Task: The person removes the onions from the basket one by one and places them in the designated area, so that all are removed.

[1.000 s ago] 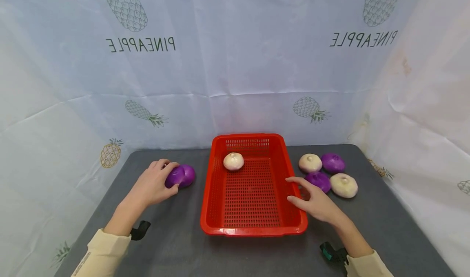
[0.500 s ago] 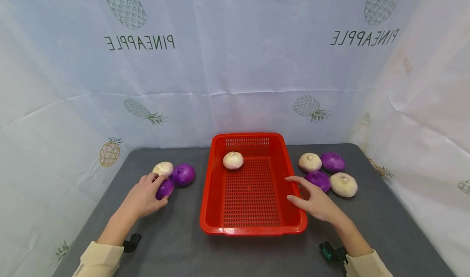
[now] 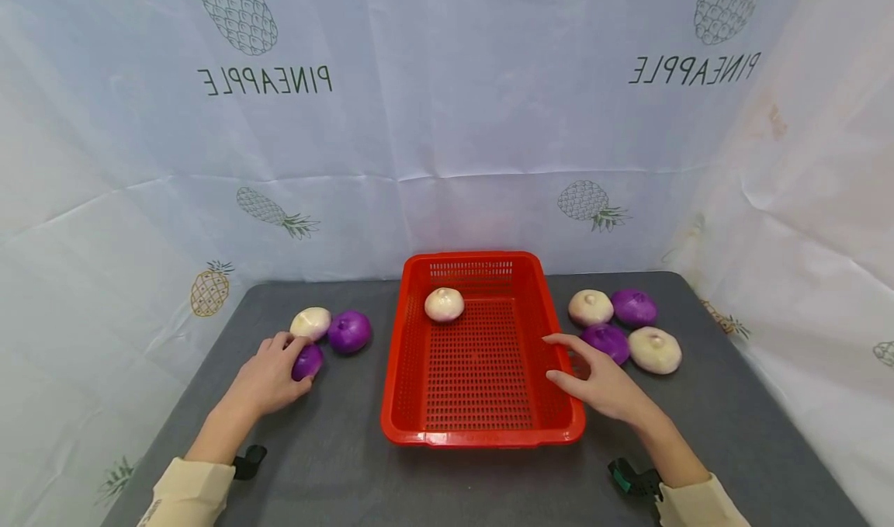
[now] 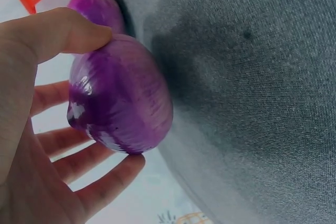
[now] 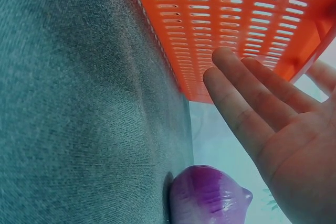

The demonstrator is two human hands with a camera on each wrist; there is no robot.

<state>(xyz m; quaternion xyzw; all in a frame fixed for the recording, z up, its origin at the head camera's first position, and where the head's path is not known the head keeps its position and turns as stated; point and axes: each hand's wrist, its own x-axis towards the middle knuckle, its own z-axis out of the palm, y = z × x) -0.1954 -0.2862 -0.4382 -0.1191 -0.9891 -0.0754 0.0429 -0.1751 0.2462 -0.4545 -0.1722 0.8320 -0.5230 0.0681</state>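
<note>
My left hand [image 3: 264,378] grips a purple onion [image 3: 307,362] at the left of the grey table. In the left wrist view the thumb lies on one side of this onion [image 4: 122,95], with fingertips against the other. Just beyond sit a white onion [image 3: 311,323] and another purple onion [image 3: 349,332]. Over the right rim of a red basket [image 3: 482,439] hovers my right hand [image 3: 602,381], its thumb and index finger extended and nothing held. Seen from the right wrist, several fingers lie alongside the basket's slotted outer wall [image 5: 199,35]. One white onion [image 3: 444,305] rests inside the basket.
Right of the basket, two white onions, one of them at the back [image 3: 590,309], and two purple ones, the nearer [image 3: 606,344] beside my right hand, are clustered on the table [image 3: 489,488]. A pineapple-print cloth [image 3: 482,123] hangs behind and at both sides.
My left hand has moved left and nearer to me with the purple onion, away from the other purple one. The white onion behind it has come into view. The right hand stays put.
</note>
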